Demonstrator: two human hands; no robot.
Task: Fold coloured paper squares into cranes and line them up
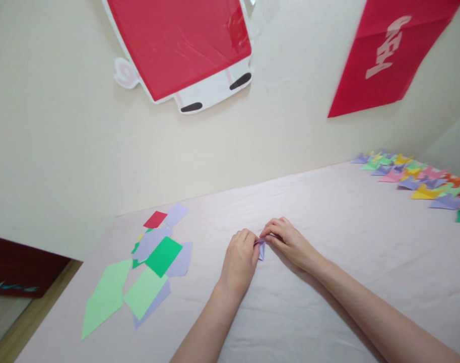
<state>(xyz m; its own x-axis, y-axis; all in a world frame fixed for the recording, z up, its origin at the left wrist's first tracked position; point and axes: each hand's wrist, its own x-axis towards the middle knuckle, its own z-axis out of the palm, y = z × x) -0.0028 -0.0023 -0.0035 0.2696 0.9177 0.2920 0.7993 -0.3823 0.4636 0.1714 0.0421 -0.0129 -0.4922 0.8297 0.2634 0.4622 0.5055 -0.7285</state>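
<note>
Between my two hands, on the pale cloth, is a small folded piece of purple paper (261,251) with crease lines on it. My left hand (242,254) is closed on its left side and hides part of it. The fingertips of my right hand (286,238) pinch at its upper edge from the right. The lower part of the paper shows between the hands; its upper part is mostly covered by fingers.
Loose sheets lie on the left, among them a green sheet (163,256), a light green sheet (145,292) and a red sheet (155,219). Rows of folded paper pieces (426,192) stand at the far right. A wall (290,136) bounds the cloth-covered surface (313,322) at the back.
</note>
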